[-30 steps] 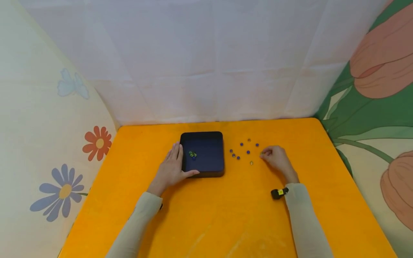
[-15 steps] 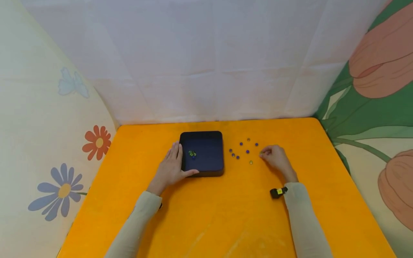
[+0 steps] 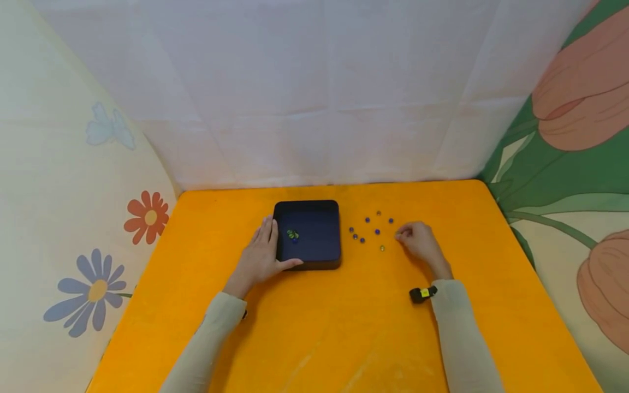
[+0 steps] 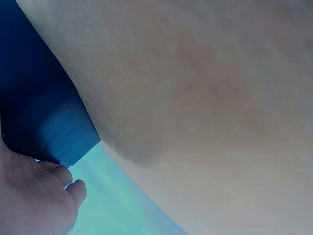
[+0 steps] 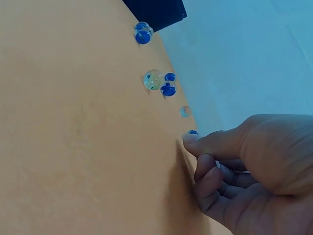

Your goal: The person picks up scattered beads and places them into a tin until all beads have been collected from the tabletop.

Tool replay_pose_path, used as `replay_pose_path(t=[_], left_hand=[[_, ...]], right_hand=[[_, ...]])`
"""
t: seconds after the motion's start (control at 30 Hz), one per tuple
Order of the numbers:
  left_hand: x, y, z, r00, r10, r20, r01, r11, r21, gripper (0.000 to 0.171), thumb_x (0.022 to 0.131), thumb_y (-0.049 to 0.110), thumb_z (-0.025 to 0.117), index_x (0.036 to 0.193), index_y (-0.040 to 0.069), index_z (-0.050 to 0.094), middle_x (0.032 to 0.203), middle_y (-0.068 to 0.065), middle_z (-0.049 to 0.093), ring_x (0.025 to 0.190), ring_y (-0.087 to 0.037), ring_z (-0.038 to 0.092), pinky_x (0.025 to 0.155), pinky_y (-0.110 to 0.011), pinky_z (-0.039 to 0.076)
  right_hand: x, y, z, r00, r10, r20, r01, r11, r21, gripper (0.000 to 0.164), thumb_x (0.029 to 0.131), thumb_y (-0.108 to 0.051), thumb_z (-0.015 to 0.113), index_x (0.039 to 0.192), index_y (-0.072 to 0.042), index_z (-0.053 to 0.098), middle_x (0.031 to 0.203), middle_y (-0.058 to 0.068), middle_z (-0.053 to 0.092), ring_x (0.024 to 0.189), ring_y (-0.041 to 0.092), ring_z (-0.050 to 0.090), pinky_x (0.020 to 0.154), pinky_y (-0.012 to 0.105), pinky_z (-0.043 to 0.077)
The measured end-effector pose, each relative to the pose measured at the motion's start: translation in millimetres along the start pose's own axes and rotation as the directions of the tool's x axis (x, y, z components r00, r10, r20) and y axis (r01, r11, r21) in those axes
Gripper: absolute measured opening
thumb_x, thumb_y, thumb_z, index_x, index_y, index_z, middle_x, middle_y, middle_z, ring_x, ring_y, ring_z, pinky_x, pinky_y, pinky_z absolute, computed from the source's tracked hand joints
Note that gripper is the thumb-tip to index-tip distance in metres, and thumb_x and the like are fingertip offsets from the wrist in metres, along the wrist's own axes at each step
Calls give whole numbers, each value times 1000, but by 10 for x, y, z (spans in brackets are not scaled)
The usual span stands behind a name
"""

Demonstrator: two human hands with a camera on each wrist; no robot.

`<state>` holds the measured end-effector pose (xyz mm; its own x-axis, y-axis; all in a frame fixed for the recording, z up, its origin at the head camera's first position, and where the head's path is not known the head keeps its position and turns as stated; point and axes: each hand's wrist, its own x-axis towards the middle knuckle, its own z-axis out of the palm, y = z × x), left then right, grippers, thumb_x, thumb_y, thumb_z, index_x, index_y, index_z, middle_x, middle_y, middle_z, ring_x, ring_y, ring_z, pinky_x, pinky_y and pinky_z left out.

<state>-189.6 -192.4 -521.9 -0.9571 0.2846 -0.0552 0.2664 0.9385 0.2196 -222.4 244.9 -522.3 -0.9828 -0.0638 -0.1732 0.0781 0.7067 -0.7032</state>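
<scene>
In the head view, my left hand (image 3: 262, 256) lies along the left side of a dark square tray (image 3: 331, 264), its fingers straight and the thumb over the front rim. A small cluster of marbles (image 3: 292, 234), green-yellow and blue, sits inside the tray. To the right, my right hand (image 3: 417, 240) is low over the table, thumb and forefinger pinching a marble that the fingertips mostly hide. Several blue marbles (image 3: 377, 232) and a clear yellowish marble (image 3: 383, 248) lie between that hand and the tray. Close up, the right wrist view shows another clear marble (image 5: 153, 80).
An orange cloth (image 3: 314, 327) covers the table. Behind it hangs a white sheet (image 3: 314, 109), with flower-printed cloths on both sides. The right wrist view shows the tray's corner (image 5: 164, 14) beyond the marbles.
The yellowish marble seen at my right fingertips earlier is now mostly covered by them. My left hand, the tray and the other marbles have stayed in place.
</scene>
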Motion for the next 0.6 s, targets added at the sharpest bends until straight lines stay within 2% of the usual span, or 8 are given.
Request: replay_pose_path(t=[0.23,0.43,0.6], left_hand=[[-3,6,-7,1000,0,1,0,1000,2,138,80,97,49,168,0,4,178,-20,-4,166,-38,6,135,-52,17],[-7,19,-29,1000,2,2,-2,1000,6,139,80,96,49,168,-1,4,178,-20,-4,166,-38,7,135,-53,17],[-11,19,-27,1000,-1,5,1,1000,3,139,80,97,48,168,0,3,178,-20,-5,166,-38,6,135,-53,17]], right_hand=[[-8,-90,-15,1000,-10,-10,10,1000,14,23,104,-18,67,112,2,75,103,19,73,85,25,61,73,32,51],[-6,-187,-8,1000,-25,-7,26,999,44,25,104,-18,67,115,3,76,112,23,75,87,25,63,76,32,54],[12,-239,28,999,-36,-12,36,999,31,26,103,-18,68,117,3,75,108,21,75,89,27,66,76,33,55]])
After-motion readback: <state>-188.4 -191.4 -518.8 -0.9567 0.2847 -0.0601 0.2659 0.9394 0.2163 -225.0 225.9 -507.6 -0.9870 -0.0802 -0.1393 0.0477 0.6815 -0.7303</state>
